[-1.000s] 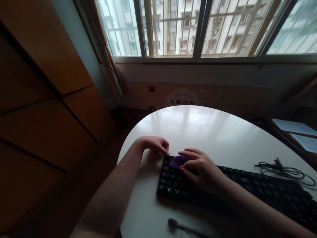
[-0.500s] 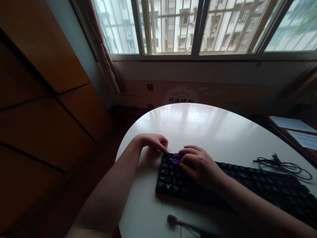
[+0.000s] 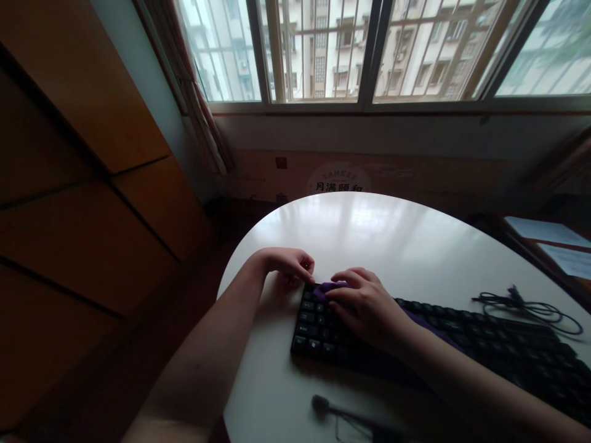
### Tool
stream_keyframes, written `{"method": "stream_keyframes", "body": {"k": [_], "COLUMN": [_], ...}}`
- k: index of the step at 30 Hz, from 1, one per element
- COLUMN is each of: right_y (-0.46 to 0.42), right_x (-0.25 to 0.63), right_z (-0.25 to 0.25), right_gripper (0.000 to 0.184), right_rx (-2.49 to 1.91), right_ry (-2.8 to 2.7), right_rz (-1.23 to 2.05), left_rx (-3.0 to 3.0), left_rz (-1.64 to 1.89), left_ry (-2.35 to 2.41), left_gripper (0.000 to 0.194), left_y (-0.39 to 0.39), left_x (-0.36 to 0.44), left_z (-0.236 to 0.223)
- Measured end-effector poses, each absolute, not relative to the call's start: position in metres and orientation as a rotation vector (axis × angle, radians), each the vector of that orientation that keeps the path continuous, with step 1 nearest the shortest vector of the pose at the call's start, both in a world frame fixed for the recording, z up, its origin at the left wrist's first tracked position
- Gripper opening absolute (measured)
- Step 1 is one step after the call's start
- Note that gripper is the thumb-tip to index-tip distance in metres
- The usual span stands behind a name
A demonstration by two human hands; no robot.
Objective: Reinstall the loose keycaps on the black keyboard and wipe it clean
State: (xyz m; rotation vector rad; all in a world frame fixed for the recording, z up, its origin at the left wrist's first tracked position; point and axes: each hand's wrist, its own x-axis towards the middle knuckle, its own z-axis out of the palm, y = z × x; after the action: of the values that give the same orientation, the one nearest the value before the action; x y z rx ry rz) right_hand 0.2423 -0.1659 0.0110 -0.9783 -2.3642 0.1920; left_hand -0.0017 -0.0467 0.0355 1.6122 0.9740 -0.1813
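Note:
A black keyboard lies across the white table, its left end nearest me. At its far left corner is my left hand, fingers curled, with one digit pressed against the corner edge. A purple cloth lies bunched over the keys at that corner. My right hand grips the cloth under bent fingers, pressing it onto the keys. More purple cloth shows beyond the right wrist, across the keyboard. The right hand and forearm hide the middle keys.
A dark brush like a toothbrush lies near the table's front edge, its handle blurred. A coiled black cable rests beyond the keyboard. The white table has a curved edge. Papers lie on a brown surface at right.
My right hand has shifted slightly left and away from me with the cloth, which shows less beyond the fingertips. My left hand stays at the corner.

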Motion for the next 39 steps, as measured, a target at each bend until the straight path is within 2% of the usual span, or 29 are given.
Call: {"method": "stream_keyframes", "body": {"k": [7,13,20,25,35,39], "right_y": [-0.163,-0.161,-0.161,-0.163,-0.158,-0.158], "right_x": [0.245,0.244,0.245,0.246,0.23,0.213], "right_z": [0.006,0.003,0.008,0.009,0.059,0.051], "right_gripper": [0.023,0.025,0.022,0.022,0.023,0.022], "right_rx": [-0.882,-0.992,-0.85,-0.893,-0.983,-0.975], "right_ry": [-2.424,-2.374,-2.395,-2.366,-2.391,-2.543], "right_rz": [0.229,0.226,0.292,0.219,0.016,0.052], "left_rx": [1.607,1.608,1.611,1.611,1.64,1.651], "left_rz": [-0.182,-0.189,-0.177,-0.193,-0.218,-0.187], "left_ry": [0.971,0.979,0.978,0.973,0.946,0.936], "left_gripper": [0.049,0.049,0.05,0.049,0.047,0.049], "left_y": [-0.047,-0.047,-0.049,-0.05,-0.049,-0.048], "left_x": [-0.002,-0.002,-0.001,0.0,-0.003,-0.005], "left_z": [0.037,0.038,0.039,0.04,0.038,0.035]}}
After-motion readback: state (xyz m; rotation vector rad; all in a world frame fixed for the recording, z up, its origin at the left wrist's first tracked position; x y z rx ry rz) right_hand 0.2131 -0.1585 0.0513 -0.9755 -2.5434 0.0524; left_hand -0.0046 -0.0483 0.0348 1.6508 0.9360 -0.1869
